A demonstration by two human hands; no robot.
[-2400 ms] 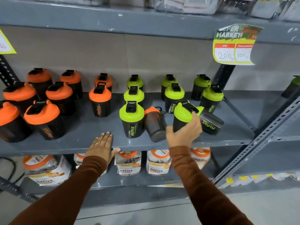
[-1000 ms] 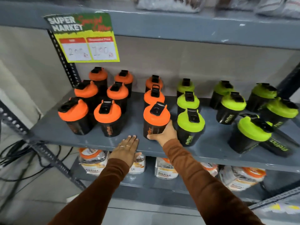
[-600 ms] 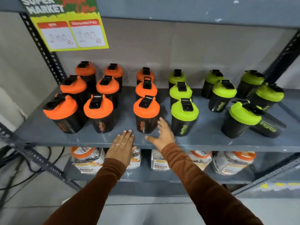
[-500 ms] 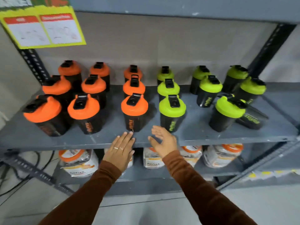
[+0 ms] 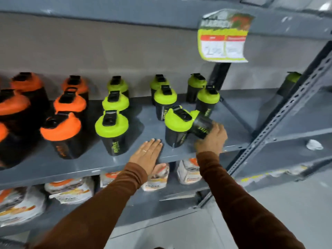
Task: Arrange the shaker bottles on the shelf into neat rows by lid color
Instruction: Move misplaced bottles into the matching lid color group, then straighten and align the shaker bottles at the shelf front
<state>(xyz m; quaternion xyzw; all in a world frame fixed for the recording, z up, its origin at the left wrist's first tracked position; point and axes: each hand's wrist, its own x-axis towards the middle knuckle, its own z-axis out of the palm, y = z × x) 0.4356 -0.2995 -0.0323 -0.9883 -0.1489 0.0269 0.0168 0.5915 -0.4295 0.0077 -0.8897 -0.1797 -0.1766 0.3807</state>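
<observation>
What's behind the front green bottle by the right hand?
A tipped bottle lies behind the front green bottle, gripped by the right hand. Two upright green-lidded bottles stand further back. The tipped bottle's lid is mostly covered.

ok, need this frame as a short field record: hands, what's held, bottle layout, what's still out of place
left hand: flat, palm down on the grey metal shelf front edge, holding nothing
right hand: gripping the tipped-over black shaker bottle
tipped bottle: on its side, leaning against the front upright green-lidded shaker bottle
layout: orange-lidded shaker bottles left, green-lidded right
out of place: the tipped bottle only
</observation>
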